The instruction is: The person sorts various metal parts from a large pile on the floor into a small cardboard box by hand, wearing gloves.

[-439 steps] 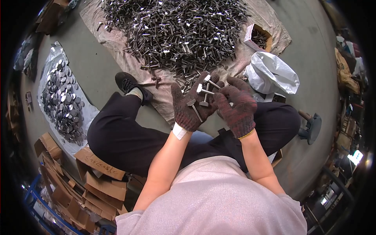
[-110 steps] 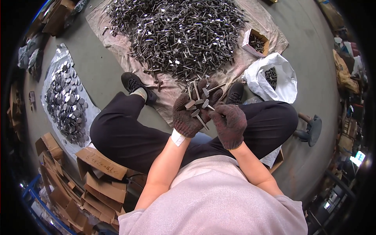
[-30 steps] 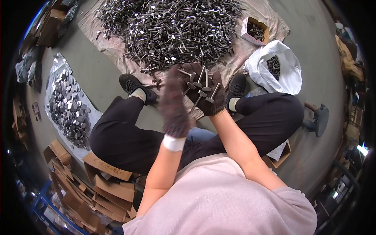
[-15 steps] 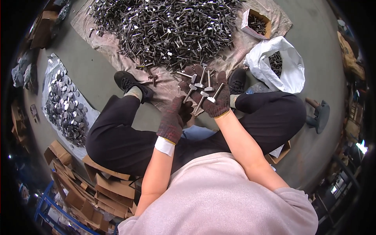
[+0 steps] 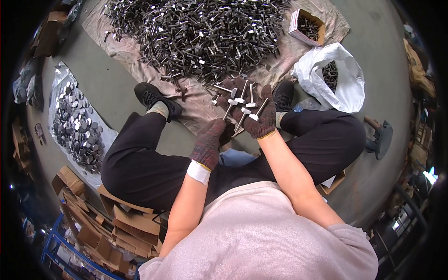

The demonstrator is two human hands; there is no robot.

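Observation:
My right hand (image 5: 261,122), in a dark knitted glove, lies palm up with its fingers spread. Several metal T-bolts (image 5: 250,103) rest across its palm and fingers, shanks pointing different ways. Close beside it on the left, my left hand (image 5: 208,141), in a matching glove with a white band at the wrist, is closed on the shank end of one T-bolt (image 5: 227,111). That bolt's head reaches over the right palm. Just beyond the hands spreads a large pile of similar bolts (image 5: 200,39).
The pile lies on a stained cloth (image 5: 133,58). A small carton (image 5: 294,29) and a white sack (image 5: 350,88), both holding dark metal parts, stand at right. Metal discs (image 5: 79,126) cover a plastic sheet at left. Flattened cardboard (image 5: 137,224) lies lower left; a hammer-like tool (image 5: 383,140) lies right.
My left hand has turned slightly, with its fingers curled closer round the bolt's end. Another bolt end now shows by the right fingertips. The right hand has barely moved.

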